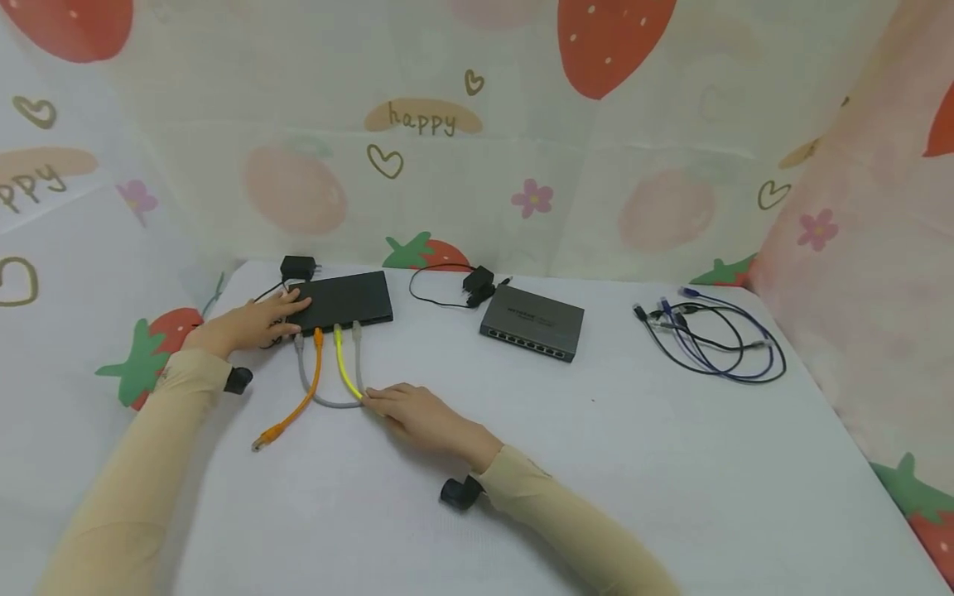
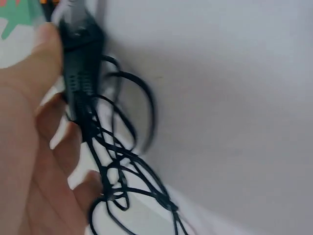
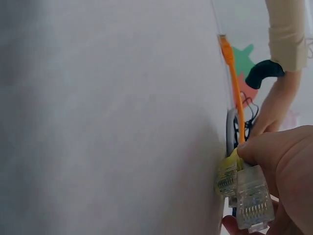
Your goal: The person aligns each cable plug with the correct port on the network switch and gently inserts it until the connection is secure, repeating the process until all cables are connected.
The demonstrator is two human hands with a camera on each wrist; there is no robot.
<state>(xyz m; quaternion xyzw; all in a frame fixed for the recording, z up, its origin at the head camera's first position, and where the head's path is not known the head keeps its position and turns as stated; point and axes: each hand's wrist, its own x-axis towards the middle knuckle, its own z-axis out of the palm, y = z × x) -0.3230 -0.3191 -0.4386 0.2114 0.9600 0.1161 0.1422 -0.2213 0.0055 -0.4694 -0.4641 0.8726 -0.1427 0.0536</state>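
Observation:
My left hand (image 1: 253, 324) grips the left end of a black network switch (image 1: 344, 300), fingers over its top and thumb at the port side in the left wrist view. Grey, orange and yellow network cables run from the switch's front. The orange cable (image 1: 307, 399) lies on the table with its loose plug toward me. Between thumb and fingers, my right hand (image 1: 423, 420) pinches the yellow cable (image 1: 345, 372) and a grey cable (image 1: 335, 405) near their ends. A clear plug (image 3: 254, 203) and the yellow cable's plug (image 3: 226, 178) stick out from that hand in the right wrist view.
A second switch (image 1: 532, 321) with a row of ports sits right of centre. Behind stand a power adapter (image 1: 298, 267) and another adapter (image 1: 478, 280) with its cord. Coiled dark cables (image 1: 715, 339) lie at the right. Bundled black cord (image 2: 122, 171) hangs beside the left hand.

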